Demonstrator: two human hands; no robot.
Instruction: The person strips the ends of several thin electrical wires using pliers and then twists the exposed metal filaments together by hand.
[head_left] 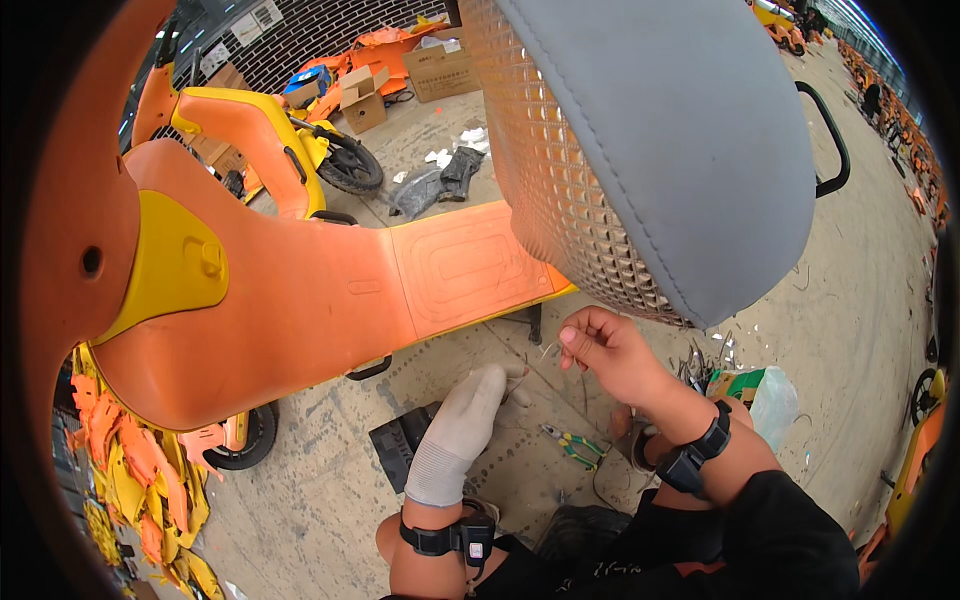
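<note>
My left hand (462, 428) wears a pale knit glove and reaches up under the orange scooter's footboard (455, 265), fingers closed around a thin wire (528, 368). My bare right hand (606, 350) pinches the same thin wire between thumb and fingers, just below the grey scooter seat (660, 150). Both wrists carry black bands. The wire's far end is hidden under the scooter body.
Green-handled pliers (572, 446) lie on the concrete floor between my arms, beside a black flat part (398, 445). Orange and yellow body panels (130, 470) are piled at left. Another scooter (270, 140) and cardboard boxes (440, 68) stand behind. A green-and-clear bag (765, 392) sits at right.
</note>
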